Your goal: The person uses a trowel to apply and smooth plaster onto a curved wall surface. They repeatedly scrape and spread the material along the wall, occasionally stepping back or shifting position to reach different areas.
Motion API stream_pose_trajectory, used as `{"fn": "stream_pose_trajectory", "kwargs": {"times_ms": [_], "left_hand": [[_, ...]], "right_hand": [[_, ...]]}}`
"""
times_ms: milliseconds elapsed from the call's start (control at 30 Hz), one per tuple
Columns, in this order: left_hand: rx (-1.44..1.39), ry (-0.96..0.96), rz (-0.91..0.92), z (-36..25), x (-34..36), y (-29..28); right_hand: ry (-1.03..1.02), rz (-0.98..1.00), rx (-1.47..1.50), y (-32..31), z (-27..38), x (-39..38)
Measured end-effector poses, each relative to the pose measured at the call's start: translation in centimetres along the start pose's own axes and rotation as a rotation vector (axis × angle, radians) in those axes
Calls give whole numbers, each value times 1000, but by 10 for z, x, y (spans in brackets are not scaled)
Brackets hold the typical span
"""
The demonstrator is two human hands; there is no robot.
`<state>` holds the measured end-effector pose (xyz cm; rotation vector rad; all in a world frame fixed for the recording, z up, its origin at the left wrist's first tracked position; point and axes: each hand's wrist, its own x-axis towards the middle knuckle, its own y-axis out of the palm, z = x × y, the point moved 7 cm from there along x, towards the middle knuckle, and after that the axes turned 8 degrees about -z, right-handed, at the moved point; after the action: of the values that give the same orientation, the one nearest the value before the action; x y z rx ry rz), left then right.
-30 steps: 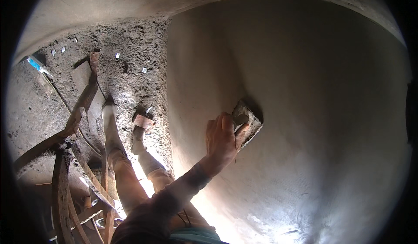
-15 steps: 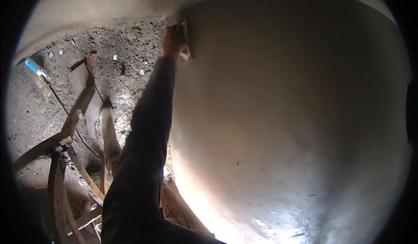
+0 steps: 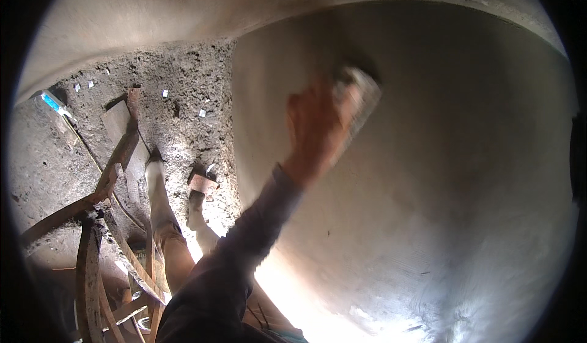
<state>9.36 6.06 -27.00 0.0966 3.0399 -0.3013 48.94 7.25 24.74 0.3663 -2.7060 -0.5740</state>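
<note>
My right hand [image 3: 318, 126] is closed around a plastering trowel [image 3: 365, 101], whose long flat blade lies against the smooth grey wall [image 3: 397, 178]. Hand and tool are both blurred by motion, and the grip itself is partly hidden behind the fingers. A dark sleeve [image 3: 254, 227] covers the forearm reaching up from the lower edge. Of my left hand nothing shows.
Rough, crumbly ground [image 3: 177, 68] with small white scraps borders the wall on the left. Wooden boards [image 3: 119, 153] lie crossed near my legs [image 3: 168, 233]. A reddish block [image 3: 203, 184] sits by one foot. At far left lies a blue-and-white tube-shaped thing [image 3: 55, 103].
My right hand has moved with the trowel from the wall's left edge rightward and somewhat lower across its surface. The view has shifted slightly, uncovering my other foot and the reddish block.
</note>
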Motion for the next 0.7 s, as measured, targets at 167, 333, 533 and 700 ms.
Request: {"fn": "stream_pose_trajectory", "kwargs": {"times_ms": [167,333,533,700], "left_hand": [[-5,-251,-69,136,101,18],[3,-210,-27,99,48,32],[65,-173,-97,115,97,17],[-26,-227,-34,115,58,25]], "right_hand": [[29,-27,17,-4,-1,-1],[25,-24,-4,-18,-15,5],[64,-54,48,-5,-6,4],[57,-49,64,-7,-9,11]]}}
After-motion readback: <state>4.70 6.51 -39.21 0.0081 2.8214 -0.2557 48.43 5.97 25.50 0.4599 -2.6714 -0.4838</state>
